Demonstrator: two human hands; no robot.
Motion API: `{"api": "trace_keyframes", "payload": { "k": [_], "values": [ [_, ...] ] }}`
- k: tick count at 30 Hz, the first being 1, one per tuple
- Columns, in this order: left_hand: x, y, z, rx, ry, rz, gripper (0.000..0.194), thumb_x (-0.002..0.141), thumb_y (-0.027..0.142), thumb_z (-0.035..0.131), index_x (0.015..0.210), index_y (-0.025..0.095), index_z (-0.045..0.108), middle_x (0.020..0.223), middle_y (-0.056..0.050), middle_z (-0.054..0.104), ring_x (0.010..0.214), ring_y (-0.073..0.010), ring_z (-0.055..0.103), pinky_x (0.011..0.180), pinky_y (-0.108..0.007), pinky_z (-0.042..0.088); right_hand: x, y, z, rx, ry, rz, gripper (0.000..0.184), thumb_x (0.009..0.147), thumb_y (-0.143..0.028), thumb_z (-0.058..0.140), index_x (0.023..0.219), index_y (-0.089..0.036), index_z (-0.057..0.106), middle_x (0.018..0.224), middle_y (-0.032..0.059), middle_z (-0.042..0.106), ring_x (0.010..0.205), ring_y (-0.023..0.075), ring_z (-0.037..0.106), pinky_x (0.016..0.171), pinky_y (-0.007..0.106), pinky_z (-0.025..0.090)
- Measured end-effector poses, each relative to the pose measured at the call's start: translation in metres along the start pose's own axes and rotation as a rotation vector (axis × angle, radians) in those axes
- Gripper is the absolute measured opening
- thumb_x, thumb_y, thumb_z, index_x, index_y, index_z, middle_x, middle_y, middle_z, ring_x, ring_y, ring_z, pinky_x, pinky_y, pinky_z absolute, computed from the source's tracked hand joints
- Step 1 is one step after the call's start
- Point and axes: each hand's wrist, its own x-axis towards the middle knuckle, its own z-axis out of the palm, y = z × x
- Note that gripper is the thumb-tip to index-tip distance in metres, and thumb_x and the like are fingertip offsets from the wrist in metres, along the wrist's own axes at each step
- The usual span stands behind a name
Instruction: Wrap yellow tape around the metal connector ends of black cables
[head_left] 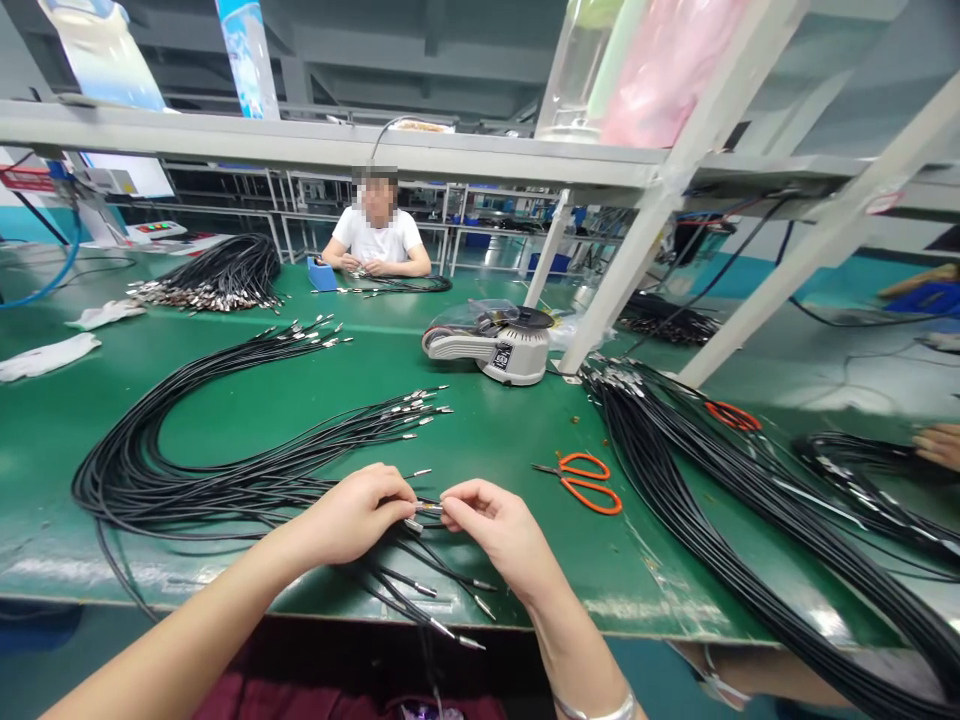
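Observation:
My left hand [358, 515] and my right hand [491, 525] meet over the near edge of the green table [495, 440]. Both pinch the metal-tipped end of a thin black cable [427, 509] between their fingertips. Several more black cables with silver tips [420, 585] fan out under my hands toward the table edge. A large looped bundle of the same cables [225, 470] lies to the left, its tips pointing right.
Orange-handled scissors [589, 480] lie just right of my hands. A grey tape dispenser [499, 345] stands behind. A thick cable bundle [720, 500] runs along the right. A person in white [377, 240] sits across; another person's hand [937, 445] shows at far right.

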Motion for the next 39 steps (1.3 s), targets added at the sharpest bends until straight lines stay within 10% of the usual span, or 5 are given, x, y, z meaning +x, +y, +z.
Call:
{"api": "trace_keyframes", "payload": {
  "k": [16,39],
  "values": [
    [0.007,-0.002,-0.003,-0.153,-0.181,-0.107,0.021,0.077,0.035,0.052,0.076,0.017,0.062,0.074,0.001,0.062,0.072,-0.0143,0.054,0.067,-0.023,0.040,-0.014,0.005,0.011,-0.088,0.073,0.071,0.020,0.068,-0.034,0.066,0.067,-0.013,0.065,0.059,0.0014,0.063,0.058,0.0133,0.057,0.060,0.025,0.045],
    [0.004,0.000,0.000,-0.191,-0.106,-0.099,0.017,0.077,0.030,0.051,0.071,0.016,0.060,0.071,0.002,0.059,0.070,-0.0135,0.052,0.067,-0.024,0.039,-0.014,0.010,0.017,-0.057,0.136,0.013,0.020,0.072,-0.034,0.064,0.064,-0.015,0.062,0.060,0.0004,0.061,0.060,0.0136,0.055,0.062,0.026,0.044]
  ]
}}
